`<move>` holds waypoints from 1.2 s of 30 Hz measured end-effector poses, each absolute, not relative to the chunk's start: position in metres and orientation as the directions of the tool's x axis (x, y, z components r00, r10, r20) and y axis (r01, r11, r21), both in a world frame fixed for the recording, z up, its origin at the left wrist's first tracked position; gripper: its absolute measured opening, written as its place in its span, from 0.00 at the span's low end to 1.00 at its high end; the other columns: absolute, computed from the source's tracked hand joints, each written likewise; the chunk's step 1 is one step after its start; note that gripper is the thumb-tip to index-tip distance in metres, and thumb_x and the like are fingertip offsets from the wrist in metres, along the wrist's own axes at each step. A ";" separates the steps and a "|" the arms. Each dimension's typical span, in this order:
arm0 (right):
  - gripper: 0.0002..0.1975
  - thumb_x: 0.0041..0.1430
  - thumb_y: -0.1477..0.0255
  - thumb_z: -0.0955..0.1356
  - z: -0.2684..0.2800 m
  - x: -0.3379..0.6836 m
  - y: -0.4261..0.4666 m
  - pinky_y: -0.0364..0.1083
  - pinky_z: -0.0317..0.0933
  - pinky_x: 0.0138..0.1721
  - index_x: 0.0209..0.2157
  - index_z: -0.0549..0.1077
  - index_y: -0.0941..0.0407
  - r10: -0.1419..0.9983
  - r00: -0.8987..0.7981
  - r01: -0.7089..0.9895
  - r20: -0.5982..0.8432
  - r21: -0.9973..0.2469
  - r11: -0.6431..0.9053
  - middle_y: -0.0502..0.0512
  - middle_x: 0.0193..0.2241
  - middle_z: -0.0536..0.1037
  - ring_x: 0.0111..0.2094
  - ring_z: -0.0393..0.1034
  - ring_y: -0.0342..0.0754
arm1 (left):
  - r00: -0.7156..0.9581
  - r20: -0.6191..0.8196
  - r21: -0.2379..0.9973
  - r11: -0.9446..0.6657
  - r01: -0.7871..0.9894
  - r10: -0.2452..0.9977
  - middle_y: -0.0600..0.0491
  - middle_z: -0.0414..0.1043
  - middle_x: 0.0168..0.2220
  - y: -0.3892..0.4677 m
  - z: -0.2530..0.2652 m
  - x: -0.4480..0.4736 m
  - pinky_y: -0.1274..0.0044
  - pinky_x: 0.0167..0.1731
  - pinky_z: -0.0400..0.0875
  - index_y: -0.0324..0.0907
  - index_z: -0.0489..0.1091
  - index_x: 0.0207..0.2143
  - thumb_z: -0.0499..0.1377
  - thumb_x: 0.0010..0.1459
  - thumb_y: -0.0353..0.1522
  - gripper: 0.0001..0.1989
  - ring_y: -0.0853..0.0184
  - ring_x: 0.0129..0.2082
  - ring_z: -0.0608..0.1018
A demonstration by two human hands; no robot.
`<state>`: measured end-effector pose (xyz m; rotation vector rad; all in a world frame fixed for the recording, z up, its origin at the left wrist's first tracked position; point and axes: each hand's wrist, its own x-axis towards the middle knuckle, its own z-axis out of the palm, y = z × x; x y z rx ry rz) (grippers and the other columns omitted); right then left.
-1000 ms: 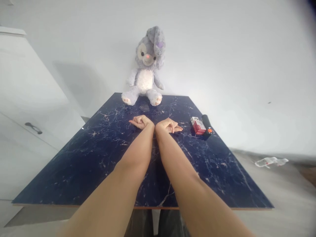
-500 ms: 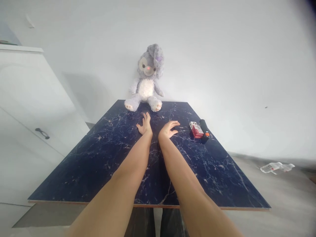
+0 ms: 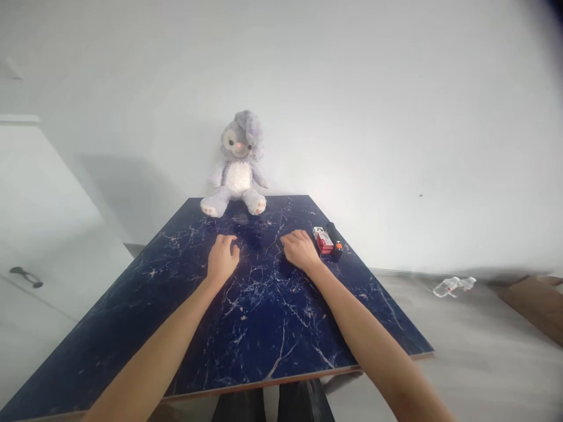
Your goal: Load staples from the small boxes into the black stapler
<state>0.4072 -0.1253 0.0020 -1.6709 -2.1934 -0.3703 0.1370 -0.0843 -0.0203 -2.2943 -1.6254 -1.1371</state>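
Observation:
My left hand (image 3: 223, 258) hovers over or rests on the dark blue marbled tabletop (image 3: 259, 328), left of its middle. Its fingers are loosely bent, the thumb stands apart, and nothing is in it. To the right, my right hand (image 3: 300, 249) is turned back up with its fingers loosely curved inward; I see nothing held. Closest to that hand is a small red and white box (image 3: 324, 241), lying against a black object with an orange part (image 3: 336, 247). Behind both hands a grey plush rabbit (image 3: 238, 176) with a white belly sits upright against the wall.
A white cabinet (image 3: 39, 234) with a dark handle (image 3: 26, 276) stands at the left. On the floor at the right lie clear plastic bottles (image 3: 453, 286) and a brown cardboard piece (image 3: 534, 302). The table's front edge runs just before my legs.
My hands have moved apart and nearer to me, turning from outward-pointing to inward-curved fingers. The view has shifted right and up. The rabbit and box stay in place on the table.

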 end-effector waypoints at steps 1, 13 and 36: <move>0.15 0.65 0.75 0.60 0.005 0.416 -0.127 0.53 0.52 0.56 0.45 0.76 0.57 0.836 -0.176 0.974 0.520 -0.032 0.225 0.63 0.41 0.79 0.50 0.64 0.55 | 0.164 0.613 0.338 -0.444 0.830 0.773 0.45 0.70 0.47 -0.085 -0.021 0.138 0.69 0.43 0.71 0.43 0.70 0.50 0.54 0.62 0.31 0.14 0.58 0.40 0.77; 0.32 0.61 0.57 0.61 -0.020 0.535 -0.119 0.53 0.57 0.56 0.59 0.68 0.64 0.680 0.696 0.498 0.230 -0.837 -0.226 0.71 0.55 0.73 0.55 0.66 0.59 | 0.340 0.513 0.369 -0.560 0.742 0.788 0.50 0.73 0.46 -0.092 -0.021 0.145 0.71 0.41 0.72 0.45 0.70 0.47 0.53 0.62 0.32 0.12 0.64 0.33 0.77; 0.23 0.57 0.62 0.66 -0.027 0.426 -0.103 0.48 0.64 0.48 0.53 0.75 0.52 0.933 0.303 0.464 0.195 -0.885 0.034 0.54 0.48 0.80 0.44 0.74 0.51 | 0.062 0.247 0.600 -0.203 0.774 0.967 0.53 0.81 0.40 -0.067 -0.024 -0.010 0.70 0.43 0.74 0.48 0.73 0.46 0.49 0.62 0.40 0.17 0.60 0.37 0.81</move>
